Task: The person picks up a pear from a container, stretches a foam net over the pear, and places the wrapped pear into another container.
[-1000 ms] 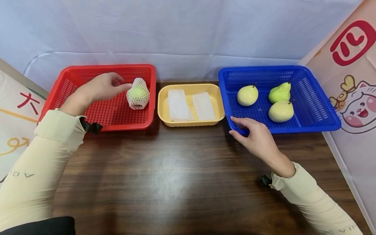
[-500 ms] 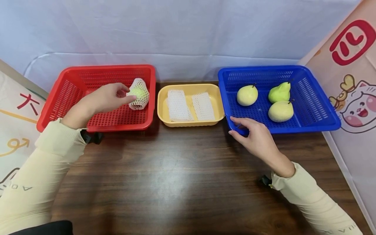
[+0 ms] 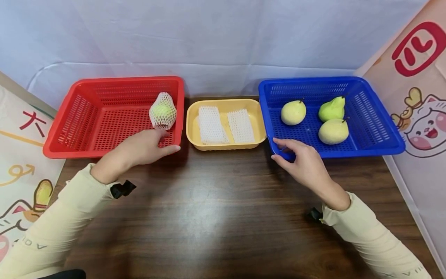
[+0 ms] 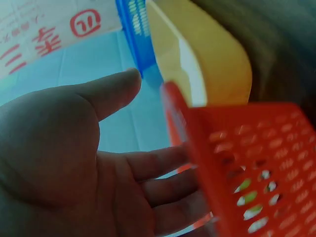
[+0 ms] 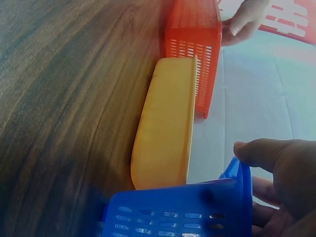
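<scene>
In the head view, my left hand (image 3: 141, 149) hovers over the front rim of the red basket (image 3: 69, 155). Its thumb is stretched out and apart from the fingers; the left wrist view shows the fingertips behind the basket's rim. Inside, near the right wall, lies a pear in a white foam net (image 3: 163, 111). My right hand (image 3: 308, 164) holds the front left corner of the blue basket (image 3: 362, 151), thumb outside and fingers over the rim. That basket contains a yellow pear (image 3: 293, 112), a green pear (image 3: 332, 109) and another yellow pear (image 3: 333, 131).
Between the baskets stands a yellow tray (image 3: 226, 147) with white foam nets (image 3: 210, 124) lying flat in it. All stand on a dark wooden table (image 3: 209, 209). A pale cloth (image 3: 223, 42) hangs behind, and printed panels (image 3: 421, 116) flank both sides.
My left hand has moved from beside the netted pear toward me, down to the red basket's front rim. The netted pear stays in the basket. My right hand has stayed in place.
</scene>
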### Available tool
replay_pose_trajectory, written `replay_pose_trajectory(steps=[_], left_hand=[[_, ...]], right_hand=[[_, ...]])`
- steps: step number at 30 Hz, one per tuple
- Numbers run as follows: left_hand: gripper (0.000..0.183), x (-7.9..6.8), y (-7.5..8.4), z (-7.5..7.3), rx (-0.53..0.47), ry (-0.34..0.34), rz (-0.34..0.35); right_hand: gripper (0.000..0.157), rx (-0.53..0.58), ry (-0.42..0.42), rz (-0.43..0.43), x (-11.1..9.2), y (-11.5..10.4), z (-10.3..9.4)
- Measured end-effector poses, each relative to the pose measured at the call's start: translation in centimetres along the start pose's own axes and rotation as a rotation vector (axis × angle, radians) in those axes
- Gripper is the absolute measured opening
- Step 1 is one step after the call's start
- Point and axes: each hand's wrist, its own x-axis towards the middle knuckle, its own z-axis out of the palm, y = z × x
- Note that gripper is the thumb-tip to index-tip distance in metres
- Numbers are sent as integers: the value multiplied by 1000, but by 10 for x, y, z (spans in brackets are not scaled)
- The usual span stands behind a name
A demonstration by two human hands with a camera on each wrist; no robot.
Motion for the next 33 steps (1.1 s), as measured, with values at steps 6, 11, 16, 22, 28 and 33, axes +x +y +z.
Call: replay_pose_trajectory(steps=[6,11,16,22,28,33], left_hand=[[39,1,2,15,48,8,-9],[38,1,2,22,69,24,-27],[37,0,3,26,102,43,-35],[36,-1,4,29,140,61,-24],[36,-1,5,30,157,77,-22],[36,0,5,31,165,74,-21]], right_hand=[[44,3,-9,-7,2,0,0],[44,8,-15,-11,4,0,-1],[44,13,-27,-1,5,-1,-2],[43,23,-59,20,6,-2,-5],[41,43,-126,27,11,-5,-14],[34,29,-191,41,17,-5,-27]])
